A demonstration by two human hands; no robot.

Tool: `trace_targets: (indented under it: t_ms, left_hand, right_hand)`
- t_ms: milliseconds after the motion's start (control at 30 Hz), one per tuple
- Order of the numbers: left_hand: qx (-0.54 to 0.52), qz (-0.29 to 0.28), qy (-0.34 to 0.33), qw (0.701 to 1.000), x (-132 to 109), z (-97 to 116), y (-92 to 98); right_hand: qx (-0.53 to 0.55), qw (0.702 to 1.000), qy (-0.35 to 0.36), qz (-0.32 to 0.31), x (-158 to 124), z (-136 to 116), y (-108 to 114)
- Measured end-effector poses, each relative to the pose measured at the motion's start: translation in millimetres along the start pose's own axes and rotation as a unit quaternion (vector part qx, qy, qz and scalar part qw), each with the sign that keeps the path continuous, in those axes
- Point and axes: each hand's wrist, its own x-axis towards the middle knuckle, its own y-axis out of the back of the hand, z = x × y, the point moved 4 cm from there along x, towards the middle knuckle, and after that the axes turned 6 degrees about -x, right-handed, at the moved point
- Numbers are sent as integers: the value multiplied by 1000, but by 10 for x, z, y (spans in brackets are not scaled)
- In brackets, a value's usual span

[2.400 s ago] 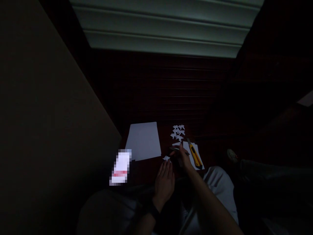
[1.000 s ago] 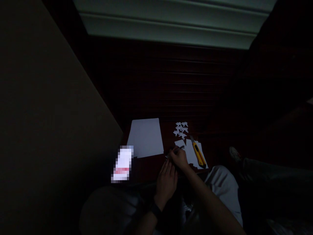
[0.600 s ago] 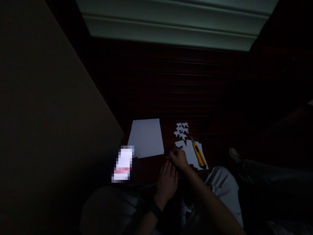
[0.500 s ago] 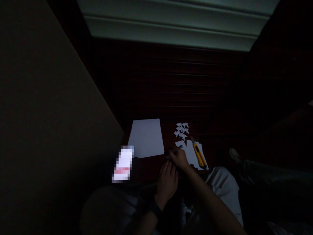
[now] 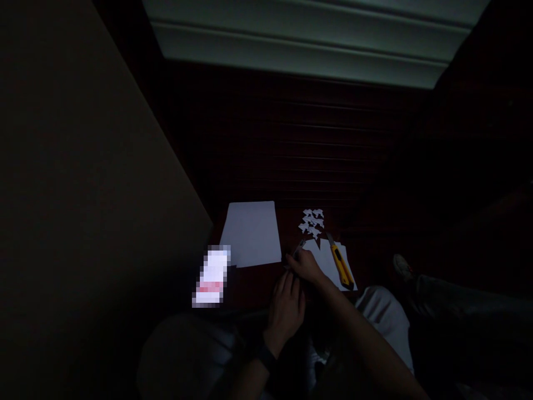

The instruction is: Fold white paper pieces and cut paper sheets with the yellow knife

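My right hand (image 5: 307,266) is closed around a slim pen-like tool (image 5: 300,246), whose upper end sticks out above the fingers; its tip is hidden. Just below it, my left hand (image 5: 285,306) lies flat with fingers stretched forward, its fingertips close to the right hand. Only a sliver of white paper (image 5: 287,268) shows by the right fingertips. Beyond my hands sits a cluster of small jagged white paper cutouts (image 5: 313,222). A yellow utility knife (image 5: 342,268) with its blade out rests on white paper sheets (image 5: 327,260) to the right.
A large white sheet (image 5: 252,233) lies at the table's left, with a bright pixelated phone-like shape (image 5: 212,278) by its lower corner. The dark table (image 5: 254,286) stands against a slatted panel (image 5: 283,133). Another person's shoe (image 5: 402,268) and leg are at right.
My right hand has turned the tool to a steeper angle, its upper end now further left. The left hand stays nearly in place. The whole view has shifted slightly.
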Motion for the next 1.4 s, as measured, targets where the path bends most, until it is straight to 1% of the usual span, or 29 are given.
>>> trace_targets:
  t_ms: [67,267,567,767,933,1067,1133,1200,1300,1400]
  left_hand:
    - [-3,3,-1,1000,1,-4,-3]
    - [-7,0,3,1000,9,-4,-5]
    - [-2,-4,5,1000,5,-15,-19]
    - [1,17,-6,1000,7,-2,-16]
    - [-4,16,-8,1000,10,4,6]
    - [-10,8,-5,1000,14,1,-1]
    - [-9,4,-1,1000,16,-3,-5]
    - [-5,1,2,1000,18,-5,-5]
    - [-2,1,0,1000,20,-3,1]
    - [-1,-1,4,1000,22,-2,-1]
  right_hand:
    - [1,1000,-6,1,-1,0,13]
    - [3,1000,6,6,-19,-11,37]
    - [-16,1000,1,11,-28,9,4]
    - [-14,1000,-6,17,-40,29,-6]
    - [-12,1000,-4,21,-43,32,-3]
    - [4,1000,3,19,-38,28,-3]
    - [29,999,-1,21,-35,41,-2]
    - [70,997,-24,36,-39,79,15]
    - [120,987,-65,84,-75,160,71]
    - [119,985,-75,102,-126,202,109]
